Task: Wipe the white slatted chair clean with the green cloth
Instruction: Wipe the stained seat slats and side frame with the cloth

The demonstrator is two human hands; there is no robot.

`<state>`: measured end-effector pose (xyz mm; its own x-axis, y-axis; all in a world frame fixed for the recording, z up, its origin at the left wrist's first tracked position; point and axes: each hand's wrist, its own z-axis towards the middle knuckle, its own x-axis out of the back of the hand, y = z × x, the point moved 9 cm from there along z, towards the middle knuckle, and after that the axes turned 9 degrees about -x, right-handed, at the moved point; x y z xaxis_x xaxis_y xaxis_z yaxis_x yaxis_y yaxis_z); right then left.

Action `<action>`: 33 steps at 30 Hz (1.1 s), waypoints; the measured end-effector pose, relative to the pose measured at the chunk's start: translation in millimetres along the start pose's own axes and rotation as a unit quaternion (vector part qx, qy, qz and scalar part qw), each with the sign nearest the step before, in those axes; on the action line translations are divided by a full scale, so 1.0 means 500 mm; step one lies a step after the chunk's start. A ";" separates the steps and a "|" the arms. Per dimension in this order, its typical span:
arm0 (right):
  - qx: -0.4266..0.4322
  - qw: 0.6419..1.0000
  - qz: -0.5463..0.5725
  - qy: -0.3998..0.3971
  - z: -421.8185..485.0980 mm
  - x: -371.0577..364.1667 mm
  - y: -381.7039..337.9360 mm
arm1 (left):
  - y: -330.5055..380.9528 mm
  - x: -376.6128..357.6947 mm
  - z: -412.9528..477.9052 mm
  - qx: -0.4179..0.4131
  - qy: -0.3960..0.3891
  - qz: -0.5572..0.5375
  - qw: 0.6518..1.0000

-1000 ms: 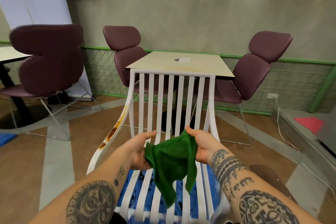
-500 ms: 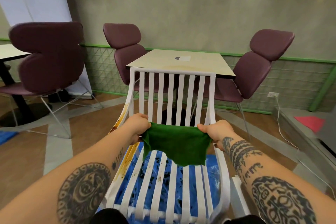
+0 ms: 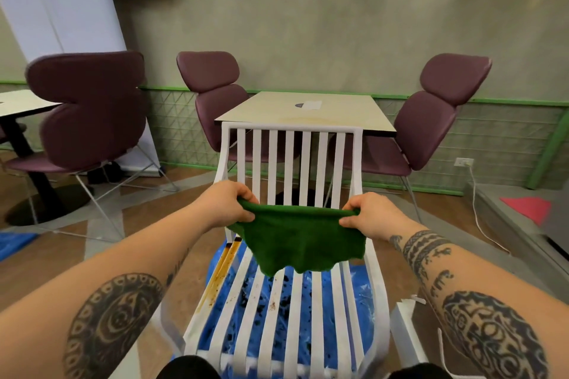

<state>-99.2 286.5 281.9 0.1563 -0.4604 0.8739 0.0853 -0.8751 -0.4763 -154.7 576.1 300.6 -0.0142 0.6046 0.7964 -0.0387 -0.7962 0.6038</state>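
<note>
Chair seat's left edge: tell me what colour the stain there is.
Brownish-orange stain on the white chair, seen best in the head view.

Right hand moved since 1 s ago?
Yes. Right hand shifted right, from over the white slatted chair's back slats to its right side rail, spreading the green cloth.

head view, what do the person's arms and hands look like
Both arms are bare, no sleeves or gloves. The left forearm carries a round mandala tattoo and small lettering; the right forearm has wristband stripes, glyphs and a round patterned tattoo.

Maroon chairs [image 3: 431, 120] flank a table [image 3: 308, 111]; wall [image 3: 338, 24] perhaps plaster.
</note>
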 end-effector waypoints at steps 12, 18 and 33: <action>0.017 0.923 0.384 -0.029 -0.030 0.010 0.026 | -0.054 0.000 -0.020 0.049 0.109 -0.341 0.933; -0.086 0.886 0.455 0.029 0.003 -0.029 0.028 | -0.071 -0.061 -0.016 0.172 0.144 -0.390 0.893; -0.107 0.809 0.481 -0.320 -0.066 -0.209 -0.117 | -0.008 -0.224 -0.047 0.164 -0.020 -0.456 0.875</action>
<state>-152.9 380.7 221.7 0.5318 -0.8328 -0.1536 -0.5412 -0.1947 -0.8180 -176.2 512.0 208.3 -0.0904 0.9956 -0.0250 0.2727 0.0489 0.9608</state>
